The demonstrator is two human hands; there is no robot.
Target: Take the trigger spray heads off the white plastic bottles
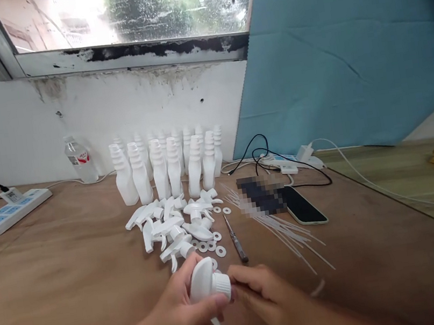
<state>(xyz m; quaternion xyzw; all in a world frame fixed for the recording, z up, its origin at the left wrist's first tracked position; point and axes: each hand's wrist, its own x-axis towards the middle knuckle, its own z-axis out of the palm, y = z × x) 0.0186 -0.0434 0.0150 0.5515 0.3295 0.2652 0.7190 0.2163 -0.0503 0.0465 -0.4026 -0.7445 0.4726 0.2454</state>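
Observation:
My left hand (185,303) is wrapped round a white trigger spray head (204,281), its ribbed collar turned to the right and its trigger pointing down. Right at the collar's open end, my right hand (260,286) is closed in a pinch. A blurred, whitish end of a thin plastic tube (318,288) sticks out beyond that hand; its middle is hidden by the hand. Just past my hands lies a heap of white spray heads (169,225). Flat white washers (220,251) are scattered beside it, and a screwdriver (235,240) rests to their right.
White bottles (158,166) stand in rows by the wall. Thin plastic tubes (288,230) lie at the right near a phone (305,206) and a pixelated dark patch. Power strips (15,209) with cables sit on both sides; a clear water bottle (80,161) stands at the back left.

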